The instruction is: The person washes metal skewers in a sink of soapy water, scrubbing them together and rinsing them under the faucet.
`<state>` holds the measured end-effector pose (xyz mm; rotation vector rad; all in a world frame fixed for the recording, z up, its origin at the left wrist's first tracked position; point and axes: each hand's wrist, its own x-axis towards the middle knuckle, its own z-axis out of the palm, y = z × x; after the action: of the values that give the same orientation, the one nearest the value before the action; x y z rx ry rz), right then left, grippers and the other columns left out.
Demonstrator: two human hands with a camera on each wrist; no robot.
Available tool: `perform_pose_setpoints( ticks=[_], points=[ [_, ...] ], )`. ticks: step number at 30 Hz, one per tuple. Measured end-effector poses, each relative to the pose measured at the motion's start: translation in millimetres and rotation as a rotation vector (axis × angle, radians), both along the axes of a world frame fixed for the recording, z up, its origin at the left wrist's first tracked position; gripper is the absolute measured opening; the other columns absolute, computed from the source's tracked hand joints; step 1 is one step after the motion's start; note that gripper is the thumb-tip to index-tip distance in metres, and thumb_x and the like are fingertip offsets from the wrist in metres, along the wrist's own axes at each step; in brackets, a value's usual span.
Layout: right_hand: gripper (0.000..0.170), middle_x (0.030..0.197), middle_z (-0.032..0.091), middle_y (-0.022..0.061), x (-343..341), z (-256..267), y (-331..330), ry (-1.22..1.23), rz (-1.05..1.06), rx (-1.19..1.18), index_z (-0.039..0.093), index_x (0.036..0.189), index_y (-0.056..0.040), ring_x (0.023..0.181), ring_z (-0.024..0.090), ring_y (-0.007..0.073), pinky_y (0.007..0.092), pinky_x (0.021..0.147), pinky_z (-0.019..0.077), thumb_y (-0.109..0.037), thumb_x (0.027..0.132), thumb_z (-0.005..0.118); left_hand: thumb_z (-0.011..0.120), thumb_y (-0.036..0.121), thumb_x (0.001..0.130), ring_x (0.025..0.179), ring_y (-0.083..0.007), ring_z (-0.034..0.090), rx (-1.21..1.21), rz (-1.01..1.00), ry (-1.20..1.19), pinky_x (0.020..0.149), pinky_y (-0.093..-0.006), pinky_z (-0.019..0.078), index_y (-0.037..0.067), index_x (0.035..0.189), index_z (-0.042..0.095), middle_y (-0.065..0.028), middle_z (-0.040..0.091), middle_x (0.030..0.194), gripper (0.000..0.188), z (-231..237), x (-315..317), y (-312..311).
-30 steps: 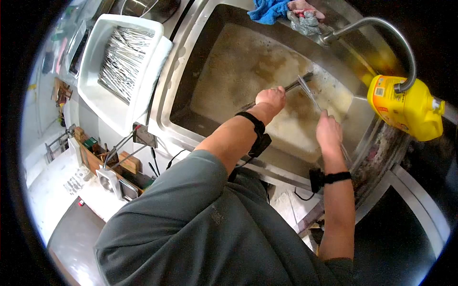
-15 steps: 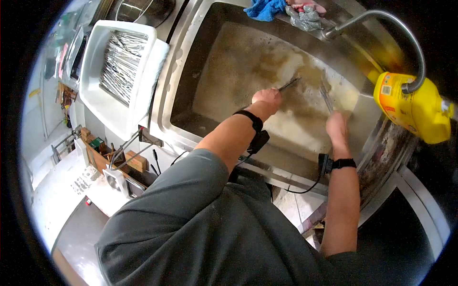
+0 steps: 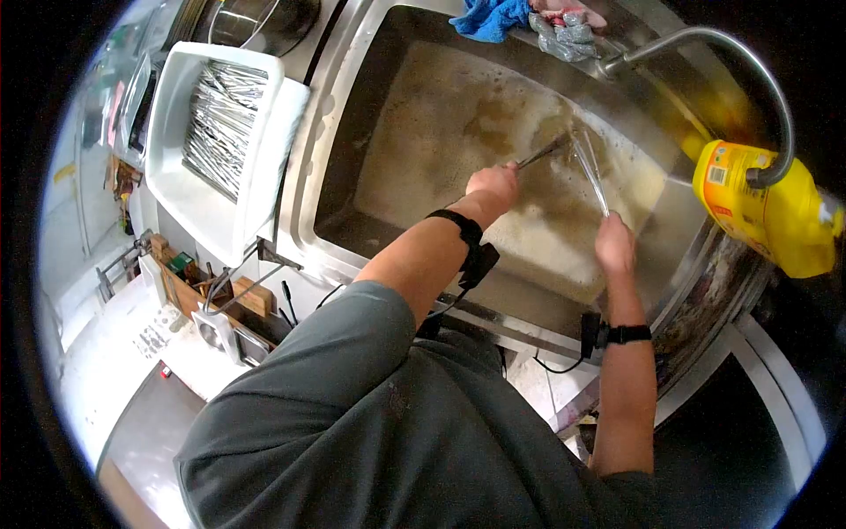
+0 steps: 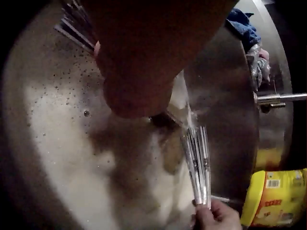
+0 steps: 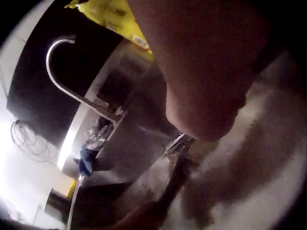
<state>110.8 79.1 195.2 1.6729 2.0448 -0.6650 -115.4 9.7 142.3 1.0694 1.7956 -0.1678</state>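
Over the soapy water in the sink, my left hand [image 3: 493, 188] grips a bundle of thin metal skewers [image 4: 76, 28]. Their rear ends fan out behind the fist in the left wrist view, and a darker length points ahead toward the sink's far right. My right hand [image 3: 615, 244] holds a second bundle of metal skewers [image 3: 592, 176] by one end, the free ends spread apart and pointing away from me. The two bundles' tips come close together near the far wall. In the right wrist view most of my right fingers are hidden behind the wrist.
A white bin [image 3: 167, 176] filled with metal skewers stands left of the sink [image 3: 308, 181]. A curved tap [image 3: 784, 97] and a yellow jug [image 3: 758, 207] are at the right. A blue cloth [image 3: 489, 22] lies on the far rim.
My right hand has swung right and then back left with its skewers, which crossed the left bundle at first and now fan beside it. My left hand has stayed almost in place.
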Motion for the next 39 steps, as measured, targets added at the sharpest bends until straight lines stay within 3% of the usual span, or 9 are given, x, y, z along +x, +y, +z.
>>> perform_pose_setpoints(
  ticks=[2,7,12,13,21,24,30,35,39],
  points=[
    [0.025,0.091,0.059,0.0265,-7,18,-6,-0.015,0.08,0.026,0.052,0.103,-0.0038,0.092,0.057,0.0429,0.0492,0.077,0.0463,-0.019,0.09,0.036,0.034,0.014,0.092,0.096,-0.0298,0.061,0.149,-0.113,0.18,0.077,-0.0375,0.0509,0.001,0.118,0.044,-0.0188,0.058,0.109,0.031,-12,2,-5],
    [0.028,0.088,0.061,0.0235,-39,36,-14,-0.14,0.345,0.105,0.052,0.11,-0.004,0.085,0.061,0.0389,0.0485,0.073,0.0484,-0.014,0.089,0.036,0.035,0.017,0.091,0.091,-0.0317,0.062,0.194,-0.135,0.201,0.074,-0.0407,0.0509,0.004,0.106,0.044,-0.0168,0.058,0.102,0.022,-3,-2,-2],
    [0.033,0.09,0.061,0.024,-34,8,33,-0.189,0.316,0.093,0.05,0.115,-0.0006,0.086,0.062,0.0375,0.0473,0.074,0.0492,-0.013,0.087,0.037,0.034,0.018,0.091,0.089,-0.032,0.063,0.239,-0.222,0.259,0.074,-0.0409,0.0508,0.003,0.104,0.044,-0.0169,0.058,0.101,0.021,-6,-4,-11],
    [0.033,0.09,0.061,0.0241,-30,9,38,-0.18,0.294,0.113,0.051,0.115,-0.0007,0.086,0.062,0.0375,0.0475,0.074,0.0492,-0.012,0.087,0.037,0.034,0.017,0.091,0.088,-0.0321,0.063,0.227,-0.149,0.252,0.074,-0.0409,0.0508,0.003,0.102,0.044,-0.0169,0.059,0.1,0.02,-5,-4,-12],
    [0.033,0.096,0.06,0.0237,-23,38,-6,-0.162,0.324,0.098,0.051,0.115,-0.0015,0.085,0.062,0.0382,0.0469,0.073,0.0496,-0.012,0.087,0.038,0.035,0.015,0.09,0.09,-0.033,0.062,0.224,-0.029,0.25,0.074,-0.0404,0.0507,0.003,0.102,0.044,-0.0176,0.059,0.1,0.018,-5,-12,-12],
    [0.032,0.094,0.06,0.023,-25,24,-8,-0.155,0.339,0.121,0.051,0.116,-0.0027,0.084,0.062,0.0378,0.0473,0.073,0.0495,-0.012,0.087,0.037,0.034,0.015,0.09,0.091,-0.0327,0.062,0.201,-0.065,0.246,0.074,-0.0405,0.0507,0.003,0.102,0.044,-0.0179,0.058,0.102,0.019,-5,-12,-16],
    [0.028,0.091,0.061,0.0232,-8,-16,27,-0.115,0.116,0.128,0.054,0.109,-0.0016,0.084,0.061,0.0395,0.0474,0.071,0.0495,-0.011,0.086,0.039,0.034,0.014,0.091,0.092,-0.0325,0.062,0.149,-0.052,0.27,0.075,-0.0403,0.0508,0.003,0.105,0.044,-0.0185,0.059,0.105,0.02,-3,-10,-21],
    [0.027,0.088,0.061,0.0246,-6,17,-9,-0.078,0.354,0.142,0.055,0.106,-0.0011,0.084,0.061,0.0398,0.0476,0.072,0.0493,-0.011,0.085,0.041,0.034,0.014,0.091,0.091,-0.0338,0.062,0.196,-0.01,0.274,0.074,-0.0408,0.0511,0.002,0.104,0.045,-0.0191,0.06,0.102,0.021,-8,-11,-15],
    [0.026,0.088,0.061,0.0238,-19,-6,-3,-0.045,0.241,0.166,0.056,0.103,-0.0002,0.084,0.062,0.0395,0.0477,0.073,0.0488,-0.011,0.085,0.041,0.034,0.015,0.091,0.091,-0.0337,0.062,0.178,0.012,0.292,0.075,-0.0403,0.0509,0.002,0.104,0.045,-0.0194,0.061,0.1,0.022,-20,-7,-17]
  ],
)
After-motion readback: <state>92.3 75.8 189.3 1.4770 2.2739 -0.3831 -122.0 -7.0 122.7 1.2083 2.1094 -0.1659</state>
